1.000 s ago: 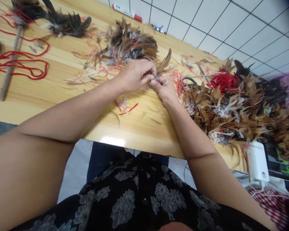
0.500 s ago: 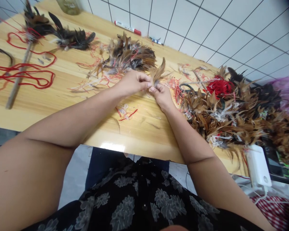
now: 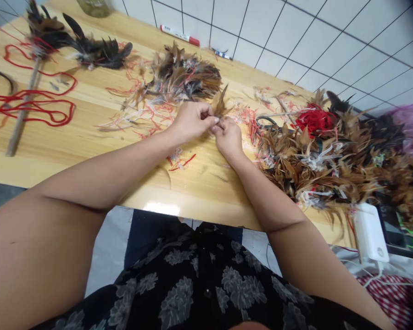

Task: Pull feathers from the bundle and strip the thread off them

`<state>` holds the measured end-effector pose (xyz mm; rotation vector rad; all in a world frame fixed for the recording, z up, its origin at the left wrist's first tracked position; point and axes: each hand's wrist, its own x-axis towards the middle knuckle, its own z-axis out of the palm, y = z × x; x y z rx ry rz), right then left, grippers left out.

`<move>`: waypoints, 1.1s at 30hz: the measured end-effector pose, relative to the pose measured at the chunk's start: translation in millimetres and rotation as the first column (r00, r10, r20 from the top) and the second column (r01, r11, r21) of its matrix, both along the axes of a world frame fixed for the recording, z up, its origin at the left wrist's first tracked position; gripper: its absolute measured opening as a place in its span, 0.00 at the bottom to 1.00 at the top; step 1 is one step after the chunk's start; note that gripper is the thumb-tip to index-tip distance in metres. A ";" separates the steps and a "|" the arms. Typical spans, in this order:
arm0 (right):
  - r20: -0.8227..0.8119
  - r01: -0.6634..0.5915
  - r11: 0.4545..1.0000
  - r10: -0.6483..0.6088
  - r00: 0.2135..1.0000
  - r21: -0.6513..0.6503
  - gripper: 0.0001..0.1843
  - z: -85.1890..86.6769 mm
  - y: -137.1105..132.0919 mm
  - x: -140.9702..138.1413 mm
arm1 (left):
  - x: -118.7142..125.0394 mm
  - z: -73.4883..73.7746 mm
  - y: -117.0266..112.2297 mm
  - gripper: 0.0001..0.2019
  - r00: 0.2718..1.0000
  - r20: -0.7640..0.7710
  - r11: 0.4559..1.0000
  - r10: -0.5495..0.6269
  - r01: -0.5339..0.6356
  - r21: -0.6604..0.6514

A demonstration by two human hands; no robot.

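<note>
Over the middle of the wooden table (image 3: 151, 183), my two hands meet fingertip to fingertip. My left hand (image 3: 194, 119) is closed in a pinch at the base of a small brown feather bunch (image 3: 220, 104). From the other side my right hand (image 3: 229, 135) pinches the same base, thumb and fingers pressed together. The feather tips point up and away from me, and the fingers hide the quill ends. Just behind lies a pile of brown and dark feathers (image 3: 189, 75), with red and pale thread scraps (image 3: 151, 112) beside it.
On the right spreads a large heap of brown feather bunches (image 3: 330, 160) with a red thread tangle (image 3: 315, 121). A white power bank (image 3: 370, 233) sits at the table's right edge. To the left lie a stick (image 3: 24, 110), red cord (image 3: 55, 120) and black feathers (image 3: 103, 55). A red-capped marker (image 3: 179, 35) is near the wall.
The feather bunch has tilted and sits lower between my fingers. My right hand has turned slightly, with its fingers curled in more. The view has shifted a little.
</note>
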<state>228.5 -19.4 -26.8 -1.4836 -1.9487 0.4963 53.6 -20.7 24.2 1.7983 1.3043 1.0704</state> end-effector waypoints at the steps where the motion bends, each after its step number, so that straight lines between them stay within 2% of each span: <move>1: -0.065 -0.034 0.999 0.034 0.997 0.001 0.13 -0.7 1.2 1.5 | -1.0 -0.2 1.3 0.12 1.000 0.027 1.000 0.009 -0.009 -0.018; 5: -0.389 -0.151 0.987 0.121 0.913 -0.048 0.30 0.7 4.5 6.4 | -5.8 -1.7 8.3 0.15 0.992 0.127 0.997 0.007 0.003 -0.072; 8: -0.535 -0.204 0.973 0.116 0.837 -0.108 0.36 6.3 2.7 6.1 | -6.6 -1.1 10.3 0.18 0.982 0.184 0.994 -0.050 0.067 -0.088; 13: -0.554 -0.172 0.970 0.048 0.831 -0.174 0.32 22.6 -6.1 -0.4 | -4.7 10.0 2.4 0.16 0.968 0.212 0.981 -0.132 0.158 -0.111; 17: -0.540 -0.157 0.967 0.026 0.841 -0.199 0.30 31.5 -12.4 -6.4 | -1.8 21.2 -5.5 0.21 0.988 0.136 0.976 -0.075 0.101 -0.193; 20: -0.549 -0.170 0.967 0.038 0.835 -0.192 0.30 30.3 -11.9 -7.2 | -0.7 23.5 -7.8 0.24 0.986 0.153 0.976 -0.060 0.090 -0.196; 24: -0.555 -0.122 0.979 0.011 0.832 -0.163 0.33 16.8 3.3 2.4 | -9.0 16.9 -1.3 0.26 0.983 0.169 0.986 -0.073 0.097 -0.139; 26: -0.553 -0.072 0.986 -0.024 0.833 -0.151 0.34 6.4 16.8 11.3 | -16.7 10.7 6.1 0.25 0.991 0.111 0.993 -0.074 0.084 -0.084; 29: -0.549 0.002 0.990 -0.080 0.832 -0.142 0.35 -7.2 35.2 22.9 | -26.1 0.7 16.7 0.20 0.993 -0.073 0.996 -0.090 0.091 0.017; 32: -0.551 0.036 0.992 -0.095 0.829 -0.117 0.35 -12.6 40.9 26.1 | -28.1 -7.1 20.3 0.09 0.952 -0.266 0.976 -0.150 0.186 0.114; 33: -0.547 0.040 0.993 -0.093 0.832 -0.108 0.34 -12.9 39.9 25.2 | -27.2 -8.9 19.9 0.09 0.935 -0.312 0.966 -0.168 0.220 0.138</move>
